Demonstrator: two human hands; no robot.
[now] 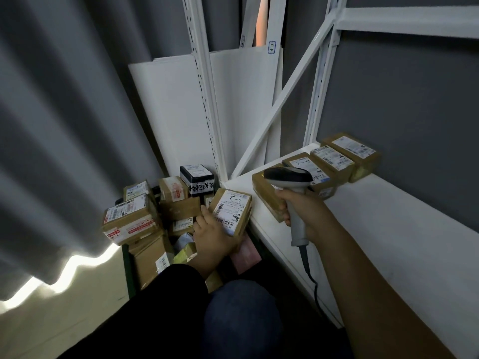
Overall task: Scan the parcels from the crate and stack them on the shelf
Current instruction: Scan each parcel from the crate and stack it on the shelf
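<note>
The parcel (231, 212), label up with its long side pointing away, is gripped by the left hand (213, 238) over the crate (126, 265), just left of the shelf (388, 229) edge, and the scanner (289, 177) is clasped by the right hand (302, 209) close on its right.

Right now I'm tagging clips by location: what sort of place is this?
Probably a parcel storeroom: white metal shelving with labelled parcels, a crate full of more, a barcode scanner in the right hand.
</note>
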